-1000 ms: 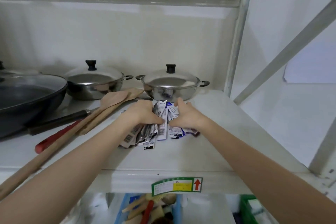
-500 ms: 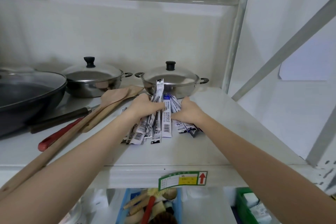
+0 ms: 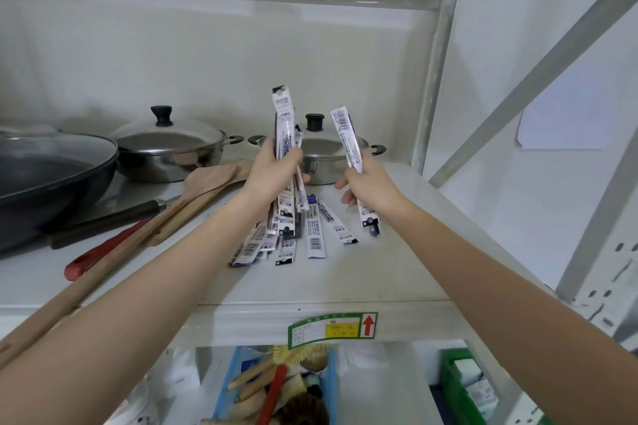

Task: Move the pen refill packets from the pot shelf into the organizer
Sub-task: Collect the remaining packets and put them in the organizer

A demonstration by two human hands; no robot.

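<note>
My left hand [image 3: 272,172] is lifted above the white pot shelf [image 3: 345,272] and grips a bunch of long white pen refill packets [image 3: 285,134], held upright. My right hand [image 3: 367,185] is raised beside it and holds one or two refill packets [image 3: 348,136], tilted slightly left. Several more refill packets [image 3: 316,231] lie fanned out on the shelf below and between my hands. No organizer is in view.
Two lidded steel pots [image 3: 169,148] [image 3: 319,155] stand at the back, a dark wok [image 3: 45,176] at the left, with wooden spatulas [image 3: 193,197] and a red-handled tool [image 3: 100,255] beside it. Below the shelf sit a blue bin of brushes [image 3: 276,386] and a green bin [image 3: 459,386].
Both hands have risen off the shelf, each taking packets up with it. The pile has split: a bunch in my left hand, a few in my right, the rest left lying.
</note>
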